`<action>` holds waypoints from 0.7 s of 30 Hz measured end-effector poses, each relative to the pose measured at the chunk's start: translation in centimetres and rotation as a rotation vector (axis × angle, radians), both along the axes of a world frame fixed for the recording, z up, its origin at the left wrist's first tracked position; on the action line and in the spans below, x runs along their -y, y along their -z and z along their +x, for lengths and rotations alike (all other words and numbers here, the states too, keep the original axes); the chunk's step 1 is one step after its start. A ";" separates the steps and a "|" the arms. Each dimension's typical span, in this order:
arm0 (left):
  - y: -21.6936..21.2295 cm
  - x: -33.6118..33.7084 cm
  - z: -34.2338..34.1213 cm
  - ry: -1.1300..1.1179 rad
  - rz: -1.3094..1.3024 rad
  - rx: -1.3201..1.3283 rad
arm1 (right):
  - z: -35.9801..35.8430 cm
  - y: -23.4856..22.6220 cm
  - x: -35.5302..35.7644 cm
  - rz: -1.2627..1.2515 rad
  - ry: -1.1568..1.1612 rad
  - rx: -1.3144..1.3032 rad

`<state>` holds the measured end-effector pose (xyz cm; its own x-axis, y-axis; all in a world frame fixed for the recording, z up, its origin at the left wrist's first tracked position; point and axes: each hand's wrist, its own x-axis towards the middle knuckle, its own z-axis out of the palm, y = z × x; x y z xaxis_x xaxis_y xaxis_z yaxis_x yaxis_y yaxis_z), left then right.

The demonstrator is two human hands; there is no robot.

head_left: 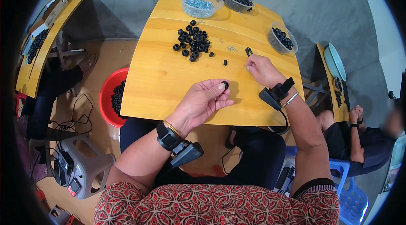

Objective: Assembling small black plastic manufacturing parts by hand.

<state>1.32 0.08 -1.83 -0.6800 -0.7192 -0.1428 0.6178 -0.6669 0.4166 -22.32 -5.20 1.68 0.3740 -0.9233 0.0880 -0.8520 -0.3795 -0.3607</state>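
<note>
My left hand (202, 103), palm turned up over the table's near edge, pinches a black bead (225, 85) between thumb and fingers. To the right, my right hand (264, 71) is closed in a pinch low over the tabletop; whatever lies between its fingertips is too small to make out. Just beyond those fingers shows a small black tool (248, 51), its kind unclear. Two small black pieces (225, 62) lie between my hands and a loose heap of black beads (195, 41). Tiny clear bits (232, 49) are scattered close by.
At the table's far side stand a clear bowl of pale blue bits (198, 12) and a clear bowl of black beads (230, 5); another such bowl (292, 48) is at right. A red basin (105, 110) sits left on the floor. A seated person (372, 149) is at right.
</note>
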 end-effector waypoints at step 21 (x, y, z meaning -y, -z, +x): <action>0.0 -0.1 0.0 -0.036 -0.099 -0.040 | 7.2 -6.5 -7.5 0.016 -0.208 0.092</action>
<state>1.29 0.21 -1.86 -0.6570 -0.7527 -0.0429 0.6585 -0.6006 0.4535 -15.10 2.26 8.21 0.5471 -0.8289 0.1169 -0.7195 -0.5370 -0.4404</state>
